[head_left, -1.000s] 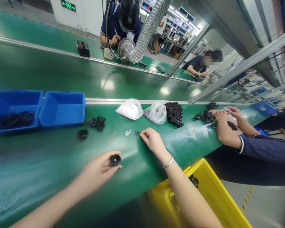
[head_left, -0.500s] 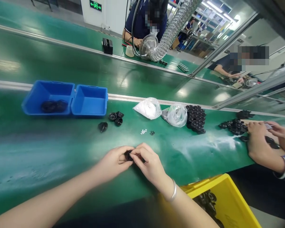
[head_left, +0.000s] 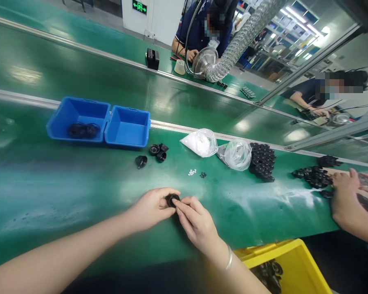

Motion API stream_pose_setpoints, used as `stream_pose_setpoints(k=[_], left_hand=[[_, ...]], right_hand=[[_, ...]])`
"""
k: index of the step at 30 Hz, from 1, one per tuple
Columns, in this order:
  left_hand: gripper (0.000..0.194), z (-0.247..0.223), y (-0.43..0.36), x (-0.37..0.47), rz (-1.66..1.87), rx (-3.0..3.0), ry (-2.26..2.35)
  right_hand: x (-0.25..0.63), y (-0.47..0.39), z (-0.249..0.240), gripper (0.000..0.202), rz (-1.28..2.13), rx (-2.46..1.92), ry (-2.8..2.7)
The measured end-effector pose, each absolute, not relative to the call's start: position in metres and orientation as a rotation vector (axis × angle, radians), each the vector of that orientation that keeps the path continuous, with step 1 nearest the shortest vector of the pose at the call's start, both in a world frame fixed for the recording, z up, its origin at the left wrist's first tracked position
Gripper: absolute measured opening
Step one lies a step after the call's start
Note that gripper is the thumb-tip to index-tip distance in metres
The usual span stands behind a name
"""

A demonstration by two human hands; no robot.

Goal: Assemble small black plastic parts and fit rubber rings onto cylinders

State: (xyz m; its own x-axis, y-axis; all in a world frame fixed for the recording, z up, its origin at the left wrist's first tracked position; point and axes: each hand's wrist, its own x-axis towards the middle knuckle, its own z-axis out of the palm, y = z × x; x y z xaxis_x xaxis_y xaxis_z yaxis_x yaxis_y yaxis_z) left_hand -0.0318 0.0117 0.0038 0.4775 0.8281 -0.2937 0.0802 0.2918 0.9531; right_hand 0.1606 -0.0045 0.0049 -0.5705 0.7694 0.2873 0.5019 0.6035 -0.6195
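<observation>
My left hand (head_left: 155,207) grips a small round black plastic cap (head_left: 172,199) between thumb and fingers, its hollow side turned up. My right hand (head_left: 196,218) has its fingers pinched together at the cap's opening; whatever lies between the fingertips is too small or hidden to make out. Beyond the hands lie a little group of white pieces (head_left: 192,172) and a little group of tiny black pieces (head_left: 203,175). Farther left on the green bench are several black plastic housings (head_left: 155,149) and a single one (head_left: 141,161) apart from them.
Two blue bins (head_left: 127,127) stand at the back left, one with black parts inside. Plastic bags (head_left: 199,143) and a stack of black parts (head_left: 262,161) sit behind. A yellow crate (head_left: 309,261) is at lower right. A co-worker's hands (head_left: 346,196) work at the right.
My right fingers have drawn back slightly from over the cap, so its round opening shows more. The whole view has shifted, with bench things appearing farther right.
</observation>
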Motion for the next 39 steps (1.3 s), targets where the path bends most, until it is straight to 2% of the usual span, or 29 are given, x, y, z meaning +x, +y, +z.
stream_pose_setpoints(k=[7, 13, 21, 27, 31, 33, 35, 36, 39], left_hand=[[0.036, 0.000, 0.012, -0.033, 0.638, 1.138, 0.973], [0.040, 0.003, 0.011, -0.031, 0.719, 0.960, 0.839], [0.026, 0.008, 0.011, -0.027, 0.716, 1.103, 0.886], [0.036, 0.002, 0.004, -0.024, 0.622, 1.177, 1.027], [0.041, 0.001, -0.003, -0.021, 0.546, 1.398, 1.013], [0.047, 0.002, 0.000, -0.025, 0.599, 1.601, 1.059], [0.048, 0.002, 0.009, -0.033, 0.738, 1.904, 1.215], [0.046, 0.002, 0.016, -0.039, 0.810, 2.061, 1.328], [0.044, -0.001, 0.033, -0.056, 0.826, 2.342, 1.697]], right_hand=[[0.160, -0.004, 0.006, 0.046, 0.417, -1.018, -2.552], [0.166, -0.004, 0.006, 0.047, 0.615, -1.036, -2.318], [0.164, -0.009, 0.003, 0.050, 0.515, -1.105, -2.304], [0.155, -0.012, -0.004, 0.040, 0.234, -1.075, -2.492], [0.164, -0.015, 0.008, 0.035, 0.323, -1.085, -2.473], [0.186, -0.012, 0.019, 0.035, 0.456, -1.334, -2.302], [0.224, -0.005, 0.027, 0.037, 0.536, -1.768, -1.976], [0.247, 0.000, 0.030, 0.035, 0.537, -1.980, -1.803], [0.324, 0.014, 0.032, 0.033, 0.414, -2.220, -1.544]])
